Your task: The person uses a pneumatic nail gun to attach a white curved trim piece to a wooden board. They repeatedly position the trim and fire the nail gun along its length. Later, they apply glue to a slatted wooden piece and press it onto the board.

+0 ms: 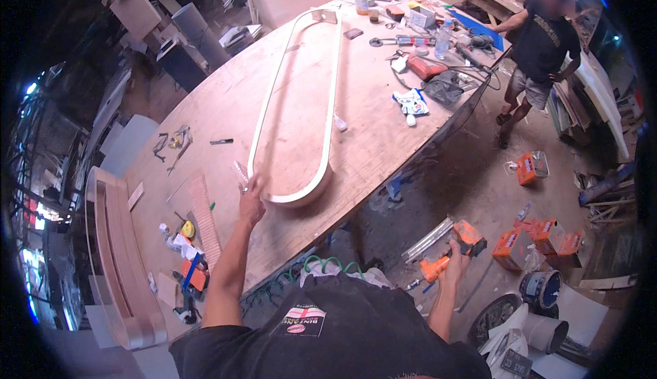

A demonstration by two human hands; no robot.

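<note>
A long oval wooden frame (330, 115) with a pale rim stands on the big wooden table (226, 112). My left hand (252, 204) is at the frame's near left end, its fingers closed. A short, pale, ridged strip (239, 170) shows by those fingertips; whether they grip it or the rim is hard to make out. Off the table's near edge, low on the right, my right hand (457, 261) is wrapped round the handle of an orange nail gun (436, 267) with a long silver magazine (428, 239). A green coiled hose (332, 264) hangs along the table edge.
A curved wooden piece (120, 262) stands at the table's left end, near a ridged wooden strip (204, 218) and hand tools. Bottles, a caulking gun (410, 41) and cables crowd the far right. Another person (544, 43) stands beyond. Orange boxes (512, 249) sit on the floor.
</note>
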